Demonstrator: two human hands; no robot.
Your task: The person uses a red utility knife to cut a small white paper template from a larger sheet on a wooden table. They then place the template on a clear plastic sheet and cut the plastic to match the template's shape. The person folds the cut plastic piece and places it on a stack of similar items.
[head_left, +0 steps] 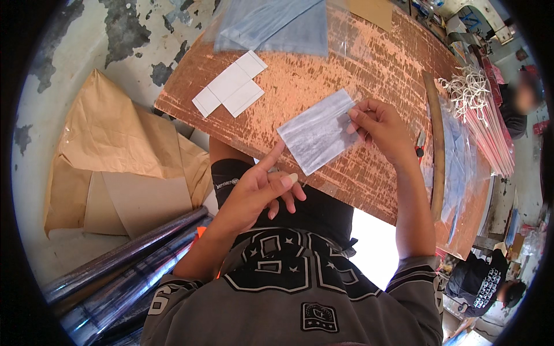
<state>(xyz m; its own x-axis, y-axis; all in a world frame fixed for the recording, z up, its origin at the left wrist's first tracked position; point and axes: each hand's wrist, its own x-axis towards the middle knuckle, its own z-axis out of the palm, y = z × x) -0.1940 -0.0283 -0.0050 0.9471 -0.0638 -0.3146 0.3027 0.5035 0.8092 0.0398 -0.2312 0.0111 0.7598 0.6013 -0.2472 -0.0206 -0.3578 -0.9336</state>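
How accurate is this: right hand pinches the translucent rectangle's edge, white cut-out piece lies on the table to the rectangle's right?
Side's wrong: the white cut-out piece lies to the left of the translucent rectangle, per the head view. The rest stands: piece on the table, right hand pinching the rectangle's edge.

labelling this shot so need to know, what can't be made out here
In the head view:
- Greyish sheet's right end: partly covered by the right hand
- Clear sheets' far ends: cut off by the upper edge
- Anything inside the brown paper: hidden by its folds
- Shiny rolls' lower-left ends: cut off by the dark rim
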